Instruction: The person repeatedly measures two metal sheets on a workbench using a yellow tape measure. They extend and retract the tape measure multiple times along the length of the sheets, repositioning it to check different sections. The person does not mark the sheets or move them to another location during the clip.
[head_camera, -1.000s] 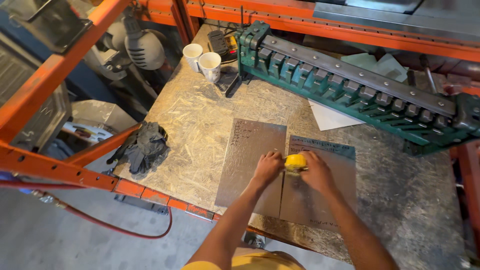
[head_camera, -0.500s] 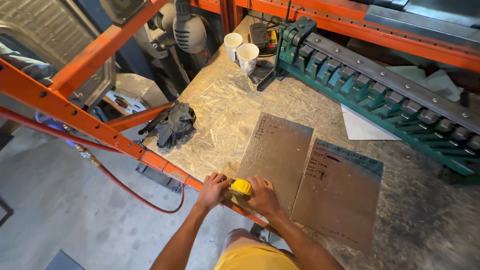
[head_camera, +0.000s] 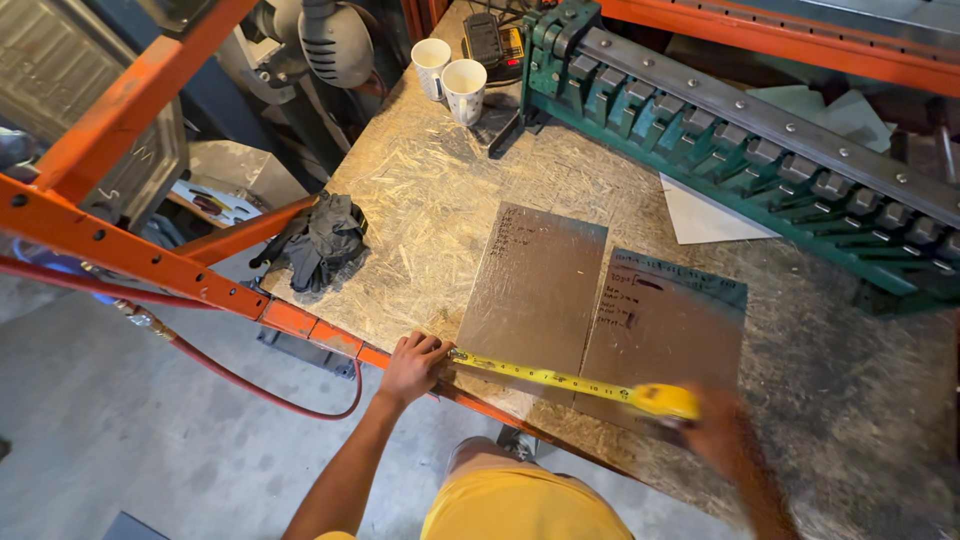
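Two flat grey sheet-metal panels lie side by side on the chipboard bench, two white paper cups behind. One yellow tape measure stretches across their near edges: left hand pinches the blade's tip, blurry right hand grips the case.

light: bright, even daylight; shadows soft | blur: right hand motion-smeared | edges: wide-angle bend
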